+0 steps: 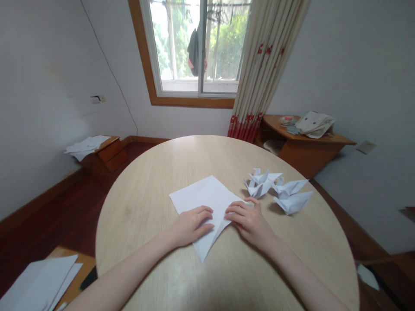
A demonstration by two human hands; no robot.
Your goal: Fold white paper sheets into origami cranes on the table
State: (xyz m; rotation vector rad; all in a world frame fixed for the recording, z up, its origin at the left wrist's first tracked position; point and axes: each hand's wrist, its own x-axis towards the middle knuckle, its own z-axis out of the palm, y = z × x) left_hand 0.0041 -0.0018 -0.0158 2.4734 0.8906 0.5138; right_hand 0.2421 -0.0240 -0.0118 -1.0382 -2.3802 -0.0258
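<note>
A white sheet of paper (197, 192) lies on the round table with one corner toward me and its lower right edge folded inward. My left hand (191, 224) rests on the lower left of the sheet, palm down, its fingers stretched over the paper. At the right edge, my right hand (246, 220) has its bent fingers on the folded flap, gripping it; the thumb is mostly hidden. Several folded paper birds (259, 183) stand close together just beyond my right hand, and another paper bird (293, 203) is nearest to me.
The round wooden table (139, 207) fills the middle. Loose white sheets (42, 280) lie on a surface at lower left, and more papers (86, 144) on a low cabinet (112, 155). A corner desk (308, 149) with a cloth bag (314, 124) stands behind at right, beside a curtain (259, 65).
</note>
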